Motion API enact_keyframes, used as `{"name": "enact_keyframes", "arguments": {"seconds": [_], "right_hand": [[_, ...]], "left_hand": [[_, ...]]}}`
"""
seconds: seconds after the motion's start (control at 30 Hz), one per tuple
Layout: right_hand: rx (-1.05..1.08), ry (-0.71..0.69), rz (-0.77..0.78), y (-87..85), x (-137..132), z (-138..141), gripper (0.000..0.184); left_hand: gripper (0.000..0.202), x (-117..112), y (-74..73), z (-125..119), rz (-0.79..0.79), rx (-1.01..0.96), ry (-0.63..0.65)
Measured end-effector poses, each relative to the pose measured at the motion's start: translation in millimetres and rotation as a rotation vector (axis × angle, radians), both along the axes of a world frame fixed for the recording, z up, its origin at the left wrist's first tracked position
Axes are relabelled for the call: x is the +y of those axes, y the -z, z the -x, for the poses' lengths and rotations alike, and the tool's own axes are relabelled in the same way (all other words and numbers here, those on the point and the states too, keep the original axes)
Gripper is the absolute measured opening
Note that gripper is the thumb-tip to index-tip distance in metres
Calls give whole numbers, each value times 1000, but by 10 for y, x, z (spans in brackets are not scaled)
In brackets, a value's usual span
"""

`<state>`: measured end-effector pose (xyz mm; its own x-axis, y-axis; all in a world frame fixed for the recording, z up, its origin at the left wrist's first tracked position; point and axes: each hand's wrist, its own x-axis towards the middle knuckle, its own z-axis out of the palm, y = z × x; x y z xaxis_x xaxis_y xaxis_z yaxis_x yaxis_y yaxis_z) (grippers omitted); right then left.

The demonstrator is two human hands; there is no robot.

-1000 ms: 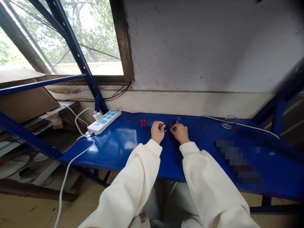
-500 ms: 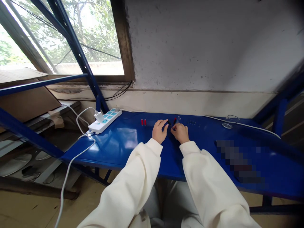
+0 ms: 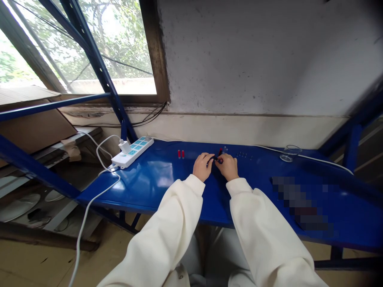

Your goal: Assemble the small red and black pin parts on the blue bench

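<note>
Left hand (image 3: 202, 166) and right hand (image 3: 229, 167) pinch a small dark piece (image 3: 215, 158) between them, seemingly to steady it; two red tubes (image 3: 182, 154) sit left of them, probably for easy reach.

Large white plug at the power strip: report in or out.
In: the large white plug sits against the power strip, no prongs showing.
</note>
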<state>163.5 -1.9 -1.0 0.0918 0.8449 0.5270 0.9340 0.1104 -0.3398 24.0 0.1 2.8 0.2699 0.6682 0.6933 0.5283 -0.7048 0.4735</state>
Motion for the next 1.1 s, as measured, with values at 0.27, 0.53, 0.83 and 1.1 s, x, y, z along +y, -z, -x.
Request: {"name": "enact_keyframes", "arguments": {"seconds": [0.27,0.53,0.83,1.1], "right_hand": [[-51,-70,-66,-10,-14,14,15],[-147,-115,-45,10,-6,3,16],[77,-179,-37,10,-12,24,37],[108,-205,-12,61,28,-10,37]], "left_hand": [[12,18,-8,-1,14,-92,-2],[11,-5,-75,-33,39,101,-88],[7,342,-760,264,88,388,-164],[5,743,-995,718,178,764,-170]]}}
